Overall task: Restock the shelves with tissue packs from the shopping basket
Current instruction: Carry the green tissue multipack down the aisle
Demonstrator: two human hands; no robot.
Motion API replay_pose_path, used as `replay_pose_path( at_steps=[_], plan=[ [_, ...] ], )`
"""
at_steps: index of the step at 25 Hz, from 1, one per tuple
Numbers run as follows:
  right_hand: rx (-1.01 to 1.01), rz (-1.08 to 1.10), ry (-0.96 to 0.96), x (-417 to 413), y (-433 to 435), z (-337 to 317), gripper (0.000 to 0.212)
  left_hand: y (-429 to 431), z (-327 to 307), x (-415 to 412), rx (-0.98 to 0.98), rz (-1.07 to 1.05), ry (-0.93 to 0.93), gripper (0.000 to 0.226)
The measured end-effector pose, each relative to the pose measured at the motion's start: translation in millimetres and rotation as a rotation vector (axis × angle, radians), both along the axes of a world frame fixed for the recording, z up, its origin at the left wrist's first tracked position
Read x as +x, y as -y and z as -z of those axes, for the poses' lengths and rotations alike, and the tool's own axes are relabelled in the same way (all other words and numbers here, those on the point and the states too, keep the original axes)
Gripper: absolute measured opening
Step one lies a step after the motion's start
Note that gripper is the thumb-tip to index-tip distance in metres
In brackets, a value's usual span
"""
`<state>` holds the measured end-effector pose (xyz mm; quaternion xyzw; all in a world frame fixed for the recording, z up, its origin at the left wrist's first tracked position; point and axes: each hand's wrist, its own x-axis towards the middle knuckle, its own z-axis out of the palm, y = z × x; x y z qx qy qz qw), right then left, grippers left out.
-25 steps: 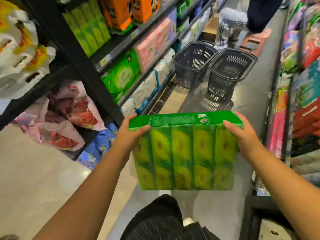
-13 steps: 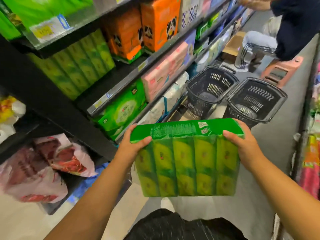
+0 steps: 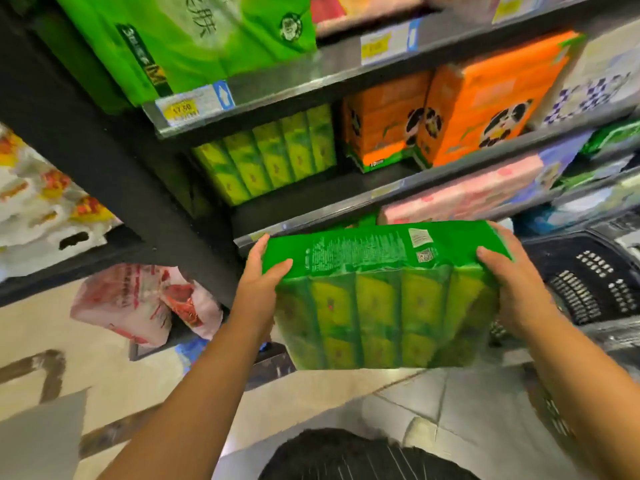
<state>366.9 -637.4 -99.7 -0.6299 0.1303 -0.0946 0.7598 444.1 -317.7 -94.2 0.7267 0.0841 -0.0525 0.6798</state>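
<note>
Aisle: black metal shelving with grey front rails (image 3: 311,81) fills the upper view. Glossy pale tiled floor (image 3: 467,410) below.

Dark perforated plastic shopping basket (image 3: 588,282) at right edge.

Rectangular green film-wrapped tissue multi-pack (image 3: 381,306), shiny, with yellow-green bricks showing through the wrap. It is held in the air in front of the lower shelf rail.

Left hand (image 3: 258,282) and right hand (image 3: 512,289): fingers and thumbs clamped round opposite ends of the pack.

Matching yellow-green packs (image 3: 270,157) stand on the middle shelf, orange panda-print packs (image 3: 485,105) beside them.

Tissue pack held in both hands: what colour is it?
The tissue pack is bright green on top, with yellow-green panels down its front; head view shows it best.
</note>
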Motion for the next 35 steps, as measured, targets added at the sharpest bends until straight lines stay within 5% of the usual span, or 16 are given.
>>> replay_pose_path(
  at_steps=[9, 15, 19, 25, 35],
  plan=[
    [0.115, -0.333, -0.021, 102, 14, -48, 0.046, -10, -27, 5, -0.151, -0.209, 0.195, 0.06],
    [0.081, -0.279, 0.038, 127, -10, -66, 0.053, -24, -47, 32, -0.389, -0.236, 0.033, 0.056],
    [0.052, -0.311, 0.15, 126, -14, -75, 0.045, -26, -64, 30, -0.304, -0.266, 0.111, 0.04],
    [0.028, -0.294, 0.31, 147, -21, -87, 0.045, -22, -68, 31, -0.27, -0.33, 0.344, 0.057],
    [-0.176, -0.237, 0.458, 180, -23, -66, 0.045, -23, -47, 50, -0.08, -0.336, 0.481, 0.048]
  ],
)
